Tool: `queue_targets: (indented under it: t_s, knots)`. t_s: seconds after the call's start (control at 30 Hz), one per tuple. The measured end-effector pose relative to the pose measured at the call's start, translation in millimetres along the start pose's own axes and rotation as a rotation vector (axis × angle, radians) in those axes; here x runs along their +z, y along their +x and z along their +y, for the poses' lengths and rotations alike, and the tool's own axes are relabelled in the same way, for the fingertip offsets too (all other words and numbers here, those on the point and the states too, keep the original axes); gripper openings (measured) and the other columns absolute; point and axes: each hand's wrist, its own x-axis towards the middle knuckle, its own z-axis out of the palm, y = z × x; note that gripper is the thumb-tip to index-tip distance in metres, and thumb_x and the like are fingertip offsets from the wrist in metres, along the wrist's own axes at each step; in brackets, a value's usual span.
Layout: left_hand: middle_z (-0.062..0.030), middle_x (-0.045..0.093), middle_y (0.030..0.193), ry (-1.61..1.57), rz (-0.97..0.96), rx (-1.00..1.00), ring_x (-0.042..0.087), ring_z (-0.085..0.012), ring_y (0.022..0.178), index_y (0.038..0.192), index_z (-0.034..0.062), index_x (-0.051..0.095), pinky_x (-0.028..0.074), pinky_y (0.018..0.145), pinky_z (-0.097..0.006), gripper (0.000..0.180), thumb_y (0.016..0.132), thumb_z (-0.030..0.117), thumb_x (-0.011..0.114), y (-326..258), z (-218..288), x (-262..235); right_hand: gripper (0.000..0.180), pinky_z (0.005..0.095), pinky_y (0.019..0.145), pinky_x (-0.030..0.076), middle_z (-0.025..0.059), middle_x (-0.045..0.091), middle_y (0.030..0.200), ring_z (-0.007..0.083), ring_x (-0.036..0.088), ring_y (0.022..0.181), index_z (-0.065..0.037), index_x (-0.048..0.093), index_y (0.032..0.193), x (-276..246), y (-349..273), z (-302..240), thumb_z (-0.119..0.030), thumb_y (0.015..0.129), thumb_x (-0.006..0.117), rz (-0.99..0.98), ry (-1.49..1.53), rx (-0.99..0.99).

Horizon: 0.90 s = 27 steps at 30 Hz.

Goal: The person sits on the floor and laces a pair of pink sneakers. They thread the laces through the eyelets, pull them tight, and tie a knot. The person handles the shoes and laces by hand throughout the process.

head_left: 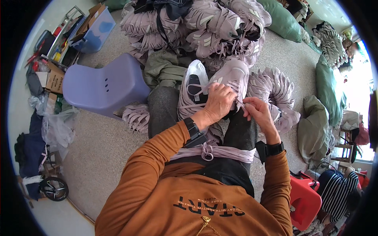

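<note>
A pale pink sneaker upper [233, 74] lies over my knees, its lacing side facing me. My left hand [219, 100] is closed over its left side, fingers curled on a pink shoelace [195, 85] that loops off to the left. Close by on the right, my right hand [258, 111] pinches a lace end by the eyelets; the fingertips partly hide it. Left of this shoe sits a second pink upper [184, 98] with white lining and a dark opening. A tied bundle of pink laces [232, 154] stretches across my lap.
Stacked pink shoe uppers [157, 29] rise ahead of me, and a curved row of uppers [281, 90] stands at right. A purple stool [104, 84] is at left, a red chair [304, 200] at lower right. Green sacks [330, 90] line the right side; a blue bin [96, 35] stands far left.
</note>
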Motion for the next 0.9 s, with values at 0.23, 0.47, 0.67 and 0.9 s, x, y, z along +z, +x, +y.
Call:
queue_targets:
  t_s: [0.23, 0.47, 0.67, 0.9]
  knots:
    - [-0.0025, 0.061, 0.093, 0.022, -0.007, 0.012, 0.058, -0.0235, 0.095, 0.098, 0.0115, 0.071, 0.035, 0.101, -0.044, 0.014, 0.085, 0.014, 0.068, -3, -3, 4, 0.015, 0.0226, 0.054, 0.048, 0.0027, 0.065, 0.072, 0.0082, 0.061, 0.06, 0.003, 0.066, 0.102, -6, 10, 0, -0.01, 0.098, 0.061, -0.035, -0.3, 0.107]
    - [-0.002, 0.058, 0.09, 0.012, -0.043, -0.042, 0.057, -0.0231, 0.096, 0.093, 0.0139, 0.07, 0.034, 0.102, -0.049, 0.011, 0.086, 0.023, 0.071, 10, 1, 13, 0.014, 0.0245, 0.056, 0.048, 0.0014, 0.065, 0.073, 0.0088, 0.061, 0.063, 0.003, 0.066, 0.092, -8, 12, -1, -0.01, 0.094, 0.062, -0.038, -0.304, -0.011]
    - [-0.003, 0.058, 0.093, -0.044, 0.061, -0.044, 0.057, -0.0246, 0.097, 0.091, 0.0133, 0.067, 0.033, 0.103, -0.05, 0.015, 0.083, 0.024, 0.074, 13, -2, 12, 0.016, 0.0338, 0.06, 0.047, 0.0116, 0.065, 0.068, 0.0184, 0.062, 0.062, 0.003, 0.068, 0.093, -1, 15, -9, -0.012, 0.092, 0.064, 0.039, -0.668, -0.137]
    - [-0.005, 0.056, 0.099, 0.09, -0.075, 0.073, 0.054, -0.0269, 0.104, 0.09, 0.0116, 0.065, 0.027, 0.112, -0.054, 0.018, 0.079, 0.022, 0.075, -10, -2, -7, 0.017, 0.0391, 0.062, 0.049, 0.0173, 0.065, 0.069, 0.0302, 0.065, 0.064, 0.001, 0.07, 0.09, 5, 19, -8, -0.015, 0.088, 0.069, 0.084, -0.695, -0.209]
